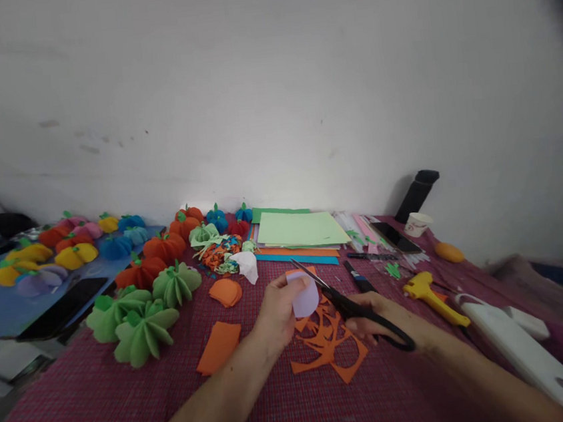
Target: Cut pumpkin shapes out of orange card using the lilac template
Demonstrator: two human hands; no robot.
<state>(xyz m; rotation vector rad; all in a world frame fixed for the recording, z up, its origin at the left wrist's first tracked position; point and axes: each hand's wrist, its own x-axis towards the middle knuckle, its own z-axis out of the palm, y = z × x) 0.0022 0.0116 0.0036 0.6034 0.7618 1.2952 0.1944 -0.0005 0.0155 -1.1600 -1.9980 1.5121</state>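
My left hand (278, 312) pinches a round piece of pale purple paper (305, 297) with a bit of orange paper (293, 275) showing behind its upper edge. In my right hand (373, 315) are black-handled scissors (344, 304), their blades parted and pointing up and left beside the purple round. Below both hands lies a heap of curved orange paper scraps (325, 340). To the left are a pile of cut orange rounds (225, 292) and a stack of orange paper rectangles (219, 347).
Several green paper pumpkins (146, 332) and orange ones (165, 249) stand at left. Coloured paper sheets (301, 229) are stacked by the wall, near a scrap heap (220, 254). At right are a yellow glue gun (434, 299), a paper cup (418, 223) and a white power strip (525, 353).
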